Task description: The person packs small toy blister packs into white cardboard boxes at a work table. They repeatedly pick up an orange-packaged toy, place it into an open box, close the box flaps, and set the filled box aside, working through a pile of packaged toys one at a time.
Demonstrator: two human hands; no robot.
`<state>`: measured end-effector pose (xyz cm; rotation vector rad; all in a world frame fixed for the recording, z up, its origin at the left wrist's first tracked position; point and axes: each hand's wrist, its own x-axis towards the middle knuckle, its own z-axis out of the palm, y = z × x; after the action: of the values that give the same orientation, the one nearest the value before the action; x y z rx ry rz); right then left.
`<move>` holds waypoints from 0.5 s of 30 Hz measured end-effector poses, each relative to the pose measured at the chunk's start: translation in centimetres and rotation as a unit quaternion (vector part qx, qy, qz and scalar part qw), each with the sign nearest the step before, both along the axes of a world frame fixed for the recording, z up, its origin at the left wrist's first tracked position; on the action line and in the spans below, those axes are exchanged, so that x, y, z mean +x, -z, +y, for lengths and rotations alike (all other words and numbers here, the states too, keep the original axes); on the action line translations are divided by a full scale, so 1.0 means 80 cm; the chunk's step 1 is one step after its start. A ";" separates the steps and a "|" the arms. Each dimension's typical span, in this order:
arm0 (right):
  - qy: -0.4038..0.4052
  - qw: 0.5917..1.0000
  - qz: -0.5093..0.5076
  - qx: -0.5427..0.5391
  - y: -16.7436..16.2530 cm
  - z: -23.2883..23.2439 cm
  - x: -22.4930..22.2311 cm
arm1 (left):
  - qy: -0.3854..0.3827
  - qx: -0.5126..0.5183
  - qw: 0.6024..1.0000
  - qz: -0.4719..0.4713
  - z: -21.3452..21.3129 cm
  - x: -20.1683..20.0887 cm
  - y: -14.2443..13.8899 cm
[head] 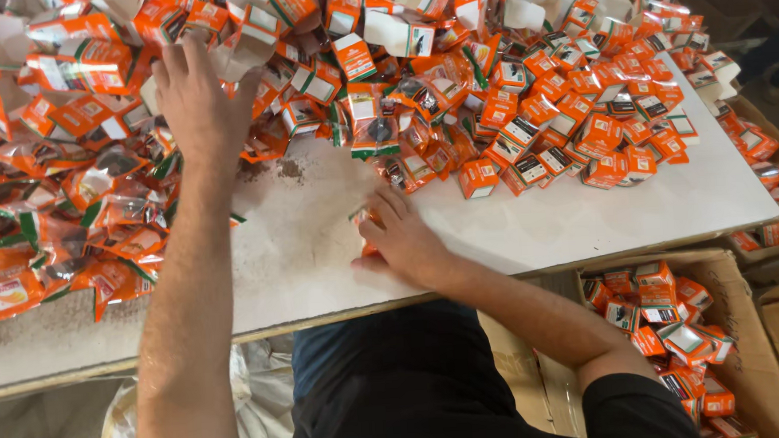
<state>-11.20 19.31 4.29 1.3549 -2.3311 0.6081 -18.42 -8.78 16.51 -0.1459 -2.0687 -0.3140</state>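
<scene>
Here, left hand (195, 105) reaches flat into orange packets (95, 199), fingers apart. Right hand (404, 240) presses one small packet (367, 218) onto the white desk (585, 218), fingers closed over it.

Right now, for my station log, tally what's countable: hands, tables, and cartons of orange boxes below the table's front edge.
Hands: 2 (left hand, right hand)
White table: 1
Carton holding orange boxes: 1
Total: 4
The loose boxes and orange sachets on the table are too many to count.
</scene>
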 end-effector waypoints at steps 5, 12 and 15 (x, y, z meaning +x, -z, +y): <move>-0.001 0.988 -0.124 -0.087 0.022 0.020 0.030 | 0.074 -0.021 0.997 -0.002 0.031 0.033 -0.014; 0.063 0.972 -0.155 -0.167 0.023 0.047 0.039 | 0.112 -0.049 0.970 -0.212 0.104 0.204 0.039; 0.134 0.933 -0.186 -0.277 0.019 0.045 0.046 | 0.090 -0.054 0.954 -0.281 0.121 0.223 0.055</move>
<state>-7.53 22.90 2.73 0.6938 -2.2930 1.3971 -0.59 0.87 12.12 -0.3448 -2.6471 -0.3851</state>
